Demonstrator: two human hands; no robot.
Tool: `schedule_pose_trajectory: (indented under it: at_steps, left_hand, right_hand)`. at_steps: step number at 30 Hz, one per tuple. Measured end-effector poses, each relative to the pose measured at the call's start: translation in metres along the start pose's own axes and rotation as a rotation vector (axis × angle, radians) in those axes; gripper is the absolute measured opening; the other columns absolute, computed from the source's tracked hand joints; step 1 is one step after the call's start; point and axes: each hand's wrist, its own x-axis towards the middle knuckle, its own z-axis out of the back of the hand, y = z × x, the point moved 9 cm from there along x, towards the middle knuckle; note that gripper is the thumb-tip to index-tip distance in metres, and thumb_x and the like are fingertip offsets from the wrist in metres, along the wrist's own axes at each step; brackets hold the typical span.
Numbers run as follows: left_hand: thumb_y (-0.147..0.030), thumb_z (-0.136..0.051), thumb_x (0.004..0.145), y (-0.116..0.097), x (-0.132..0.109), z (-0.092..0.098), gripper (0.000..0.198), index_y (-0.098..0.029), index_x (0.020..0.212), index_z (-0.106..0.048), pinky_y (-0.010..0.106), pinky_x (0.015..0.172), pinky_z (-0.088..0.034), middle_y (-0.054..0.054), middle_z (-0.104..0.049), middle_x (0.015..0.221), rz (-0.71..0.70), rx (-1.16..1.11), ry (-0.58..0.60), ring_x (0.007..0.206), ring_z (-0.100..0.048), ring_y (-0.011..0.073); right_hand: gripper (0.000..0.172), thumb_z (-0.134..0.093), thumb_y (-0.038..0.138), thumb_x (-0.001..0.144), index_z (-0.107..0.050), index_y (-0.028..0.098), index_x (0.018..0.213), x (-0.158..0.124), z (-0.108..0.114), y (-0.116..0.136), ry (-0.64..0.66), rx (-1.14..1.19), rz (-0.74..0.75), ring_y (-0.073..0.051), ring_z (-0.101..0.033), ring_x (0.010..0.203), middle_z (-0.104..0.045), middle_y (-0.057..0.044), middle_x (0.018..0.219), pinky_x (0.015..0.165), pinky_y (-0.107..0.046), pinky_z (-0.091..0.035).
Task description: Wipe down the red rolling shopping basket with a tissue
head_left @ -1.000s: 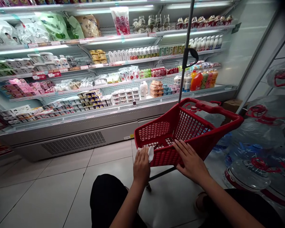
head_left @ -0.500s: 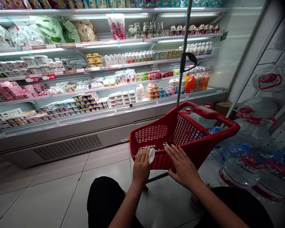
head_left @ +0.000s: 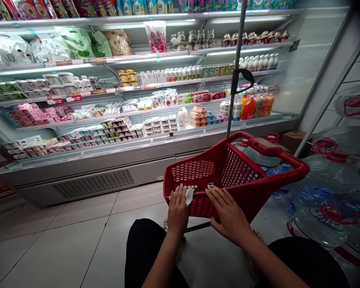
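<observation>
A red plastic shopping cart (head_left: 252,190) stands in front of me with its basket side turned toward my knees. My left hand (head_left: 178,210) lies over the near rim at the basket's left part, fingers together. A crumpled white tissue (head_left: 189,197) sticks out on its thumb side, held between the hand and the rim; the rest of it is hidden. Farther right on the same rim rests my right hand (head_left: 228,214), fingers stretched out flat and thumb apart, holding nothing. The cart's red handle (head_left: 291,158) is at the right, away from both hands.
A refrigerated display case (head_left: 93,172) with dairy products and drinks runs behind the cart. Large clear water bottles (head_left: 318,224) are stacked on the right. A dark pole with a hand loop (head_left: 235,82) rises behind the cart. Pale floor tiles (head_left: 72,244) lie at left.
The view has shifted slightly left, so the shelves appear farther right. Both hands remain on the cart's rim, with the left moved only slightly and the tissue still beside it.
</observation>
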Motion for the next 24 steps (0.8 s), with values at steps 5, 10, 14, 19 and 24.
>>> schedule_pose_trajectory:
  at_steps: [5, 10, 14, 19, 24]
  left_hand:
    - [0.0, -0.039, 0.093, -0.032, 0.003, -0.004, 0.073, -0.014, 0.164, -0.027, 0.048, 0.125, -0.035, 0.01, -0.037, 0.166, -0.073, 0.0, 0.024, 0.155, -0.032, 0.0239]
    - [-0.001, -0.039, 0.094, -0.007, 0.001, 0.003, 0.074, -0.016, 0.165, -0.025, 0.045, 0.122, -0.04, 0.01, -0.043, 0.163, -0.068, 0.01, 0.003, 0.152, -0.04, 0.0238]
    - [-0.002, -0.04, 0.094, -0.009, 0.007, 0.001, 0.074, -0.014, 0.166, -0.022, 0.049, 0.122, -0.04, 0.013, -0.043, 0.163, 0.054, 0.015, -0.03, 0.151, -0.04, 0.0269]
    - [-0.003, -0.041, 0.094, -0.074, 0.023, -0.011, 0.077, -0.015, 0.166, -0.02, 0.046, 0.124, -0.038, 0.011, -0.037, 0.166, -0.079, -0.064, -0.004, 0.154, -0.036, 0.024]
    - [-0.003, -0.038, 0.094, -0.04, 0.018, -0.004, 0.078, -0.017, 0.167, -0.016, 0.044, 0.123, -0.039, 0.01, -0.041, 0.164, -0.087, -0.037, -0.008, 0.151, -0.041, 0.0218]
  right_hand:
    - [0.092, -0.054, 0.025, 0.086, -0.012, 0.019, 0.168, 0.002, 0.01, -0.002, -0.015, -0.035, 0.013, -0.03, -0.028, 0.156, -0.028, -0.007, 0.171, 0.128, -0.051, -0.025]
    - [0.091, -0.053, 0.026, 0.089, -0.008, 0.017, 0.168, -0.006, 0.022, -0.029, -0.046, -0.083, -0.112, -0.033, -0.024, 0.158, -0.021, -0.009, 0.173, 0.128, -0.054, -0.026]
    - [0.09, -0.051, 0.025, 0.088, -0.009, 0.019, 0.168, -0.009, 0.015, -0.036, -0.044, -0.07, -0.119, -0.031, -0.027, 0.157, -0.03, -0.007, 0.17, 0.128, -0.053, -0.028]
    - [0.092, -0.052, 0.024, 0.086, -0.01, 0.017, 0.168, -0.01, 0.008, -0.039, -0.043, -0.067, -0.107, -0.032, -0.028, 0.156, -0.035, -0.008, 0.168, 0.128, -0.054, -0.027]
    - [0.09, -0.05, 0.023, 0.089, -0.007, 0.018, 0.168, -0.009, 0.014, -0.036, -0.04, -0.088, -0.135, -0.031, -0.029, 0.156, -0.035, -0.008, 0.168, 0.128, -0.052, -0.026]
